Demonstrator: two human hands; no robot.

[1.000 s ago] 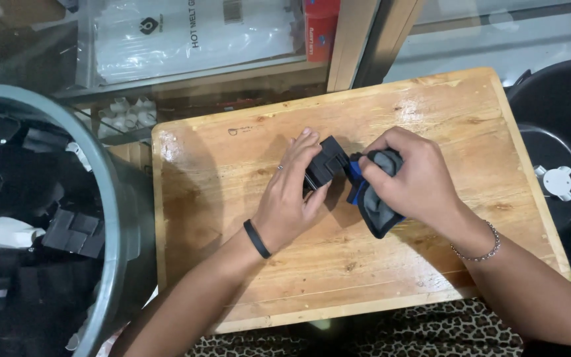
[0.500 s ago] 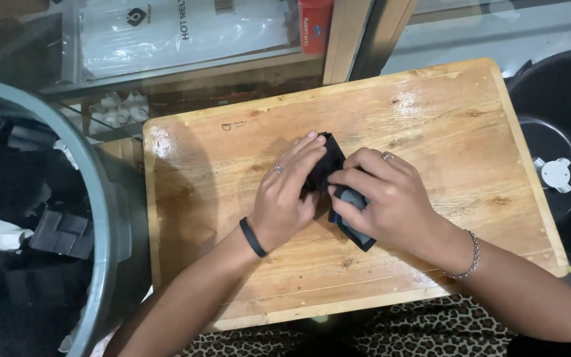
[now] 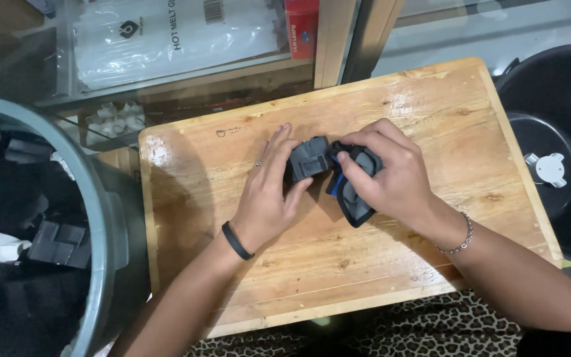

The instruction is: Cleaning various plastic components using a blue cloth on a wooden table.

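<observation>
Far left I see a grey bin point(image 3: 104, 218) loaded with dark plastic parts, rim just beside the wooden board point(image 3: 391, 264). Since a second ago both hands sit slightly higher and more central on the board, and less blue shows on the piece: my read is the two halves are being pressed closer. Left hand point(image 3: 269, 198), black band at the wrist, is clamped on the dark grey block point(image 3: 308, 158). Right hand point(image 3: 394, 175), chain bracelet, grips the black-and-blue handle part point(image 3: 351, 198), thumb over its top. The two parts touch, resting on the board mid-surface. Behind: glass shelf with a white bagged pack point(image 3: 166, 39). Far right a black tub point(image 3: 556, 145) with a white fitting point(image 3: 546, 168)
</observation>
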